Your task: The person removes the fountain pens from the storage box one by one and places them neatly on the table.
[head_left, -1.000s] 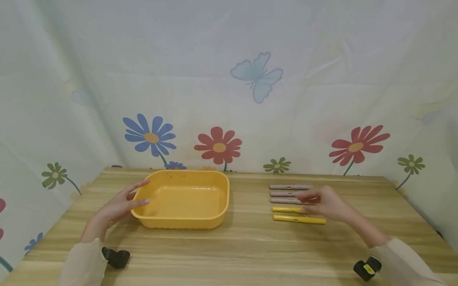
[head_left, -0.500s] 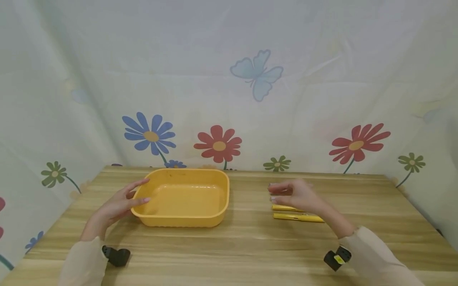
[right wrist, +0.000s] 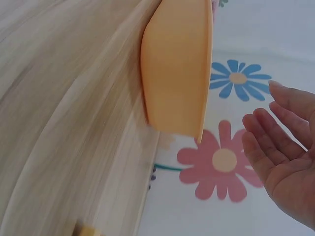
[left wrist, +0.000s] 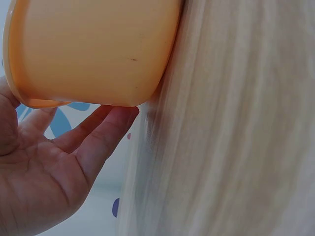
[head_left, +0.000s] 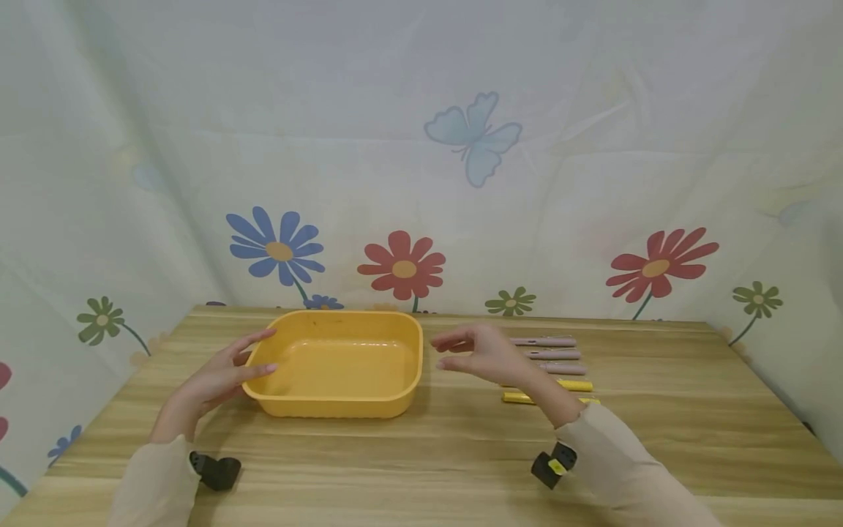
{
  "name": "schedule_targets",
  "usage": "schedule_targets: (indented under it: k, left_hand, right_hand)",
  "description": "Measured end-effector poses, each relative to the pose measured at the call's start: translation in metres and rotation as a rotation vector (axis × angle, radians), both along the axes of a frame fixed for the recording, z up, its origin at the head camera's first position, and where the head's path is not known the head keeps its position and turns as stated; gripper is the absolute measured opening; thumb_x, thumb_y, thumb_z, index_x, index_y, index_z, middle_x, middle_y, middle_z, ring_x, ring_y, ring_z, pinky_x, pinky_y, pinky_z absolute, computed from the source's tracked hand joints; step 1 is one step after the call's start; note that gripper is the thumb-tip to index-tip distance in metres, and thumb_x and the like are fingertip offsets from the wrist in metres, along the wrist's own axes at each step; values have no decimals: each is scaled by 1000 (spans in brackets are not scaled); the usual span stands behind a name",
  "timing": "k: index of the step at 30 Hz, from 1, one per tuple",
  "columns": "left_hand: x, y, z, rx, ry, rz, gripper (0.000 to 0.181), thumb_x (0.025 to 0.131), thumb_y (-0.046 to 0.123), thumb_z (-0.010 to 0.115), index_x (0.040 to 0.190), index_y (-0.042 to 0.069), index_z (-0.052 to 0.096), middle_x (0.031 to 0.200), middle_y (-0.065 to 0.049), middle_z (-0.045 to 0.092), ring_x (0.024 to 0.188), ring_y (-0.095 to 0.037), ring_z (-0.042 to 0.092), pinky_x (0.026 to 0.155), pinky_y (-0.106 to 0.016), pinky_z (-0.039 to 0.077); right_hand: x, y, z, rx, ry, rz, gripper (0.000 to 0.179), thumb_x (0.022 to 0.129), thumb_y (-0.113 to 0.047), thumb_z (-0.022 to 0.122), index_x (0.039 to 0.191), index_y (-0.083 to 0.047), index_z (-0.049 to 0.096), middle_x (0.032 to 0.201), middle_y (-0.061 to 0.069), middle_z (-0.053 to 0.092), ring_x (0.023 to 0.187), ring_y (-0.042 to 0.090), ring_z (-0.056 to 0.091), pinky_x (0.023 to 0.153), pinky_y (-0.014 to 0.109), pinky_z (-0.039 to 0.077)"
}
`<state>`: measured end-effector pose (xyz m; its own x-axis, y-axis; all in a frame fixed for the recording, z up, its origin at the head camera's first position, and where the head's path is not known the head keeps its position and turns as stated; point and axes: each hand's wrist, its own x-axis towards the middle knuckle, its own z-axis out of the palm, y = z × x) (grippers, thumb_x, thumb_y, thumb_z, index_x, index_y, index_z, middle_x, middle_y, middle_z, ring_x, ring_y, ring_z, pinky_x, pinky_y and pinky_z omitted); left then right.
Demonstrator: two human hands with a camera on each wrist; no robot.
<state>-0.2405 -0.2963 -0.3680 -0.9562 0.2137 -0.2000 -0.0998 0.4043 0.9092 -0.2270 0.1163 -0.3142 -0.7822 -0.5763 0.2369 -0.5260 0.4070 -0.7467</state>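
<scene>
A yellow plastic basin stands upright on the table, left of centre. My left hand grips its left end, with the thumb over the rim and some fingers against the outer wall in the left wrist view. My right hand is in the air just right of the basin, fingers slightly bent and apart from the thumb. Nothing is held in it, and the right wrist view has a gap between the fingers and the basin wall. Partly hidden behind that hand and forearm lie three mauve pens and two yellow pens.
The wood-grain table reaches back to a pale cloth printed with flowers and a butterfly. Each sleeve carries a small black camera, such as the right one. The pens lie side by side on the table's right half.
My right hand has moved left from over the pens to beside the basin's right rim, leaving the pens where they lay. My left hand and the basin have stayed in place.
</scene>
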Motion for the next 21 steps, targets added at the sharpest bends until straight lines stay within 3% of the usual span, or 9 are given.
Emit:
schedule_targets:
  k: [8, 16, 21]
  left_hand:
    - [0, 1, 2, 7, 2, -2, 79, 86, 21, 63, 147, 13, 13, 148, -28, 3, 124, -48, 31, 86, -43, 48]
    - [1, -2, 1, 22, 1, -8, 79, 87, 21, 62, 147, 14, 11, 148, -28, 2, 124, -48, 30, 86, -43, 49]
    - [1, -2, -1, 31, 6, -14, 79, 87, 20, 62, 147, 12, 12, 147, -30, 3, 124, -48, 31, 86, -43, 49]
  right_hand:
    - [-5, -39, 5, -40, 26, 89, 33, 78, -11, 71, 108, 3, 65, 104, 13, 66, 96, 24, 62, 83, 34, 51]
    - [-11, -79, -4, -49, -53, 159, 34, 79, -9, 70, 110, 2, 64, 107, 13, 65, 99, 27, 61, 81, 23, 50]
    - [-14, -99, -15, 0, -79, 170, 32, 78, -10, 71, 107, 2, 66, 106, 14, 66, 96, 24, 62, 77, 18, 50]
